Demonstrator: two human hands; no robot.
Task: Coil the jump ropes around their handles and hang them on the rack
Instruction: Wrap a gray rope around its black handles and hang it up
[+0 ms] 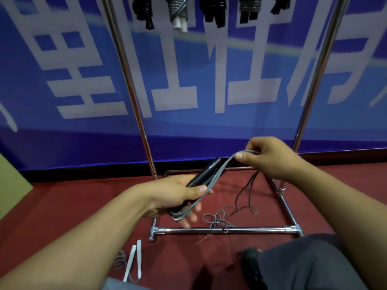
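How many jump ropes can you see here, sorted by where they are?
Coiled ropes hanging on the rack: 5, at and
Rope being coiled, black handles in the left hand, cord pinched by the right hand: 1
Rope with white handles on the floor: 1
Total: 7

floor: red carpet [62, 206] | on it: rack base [226, 230], grey rope tangle [219, 220], white-handled rope [134, 260]
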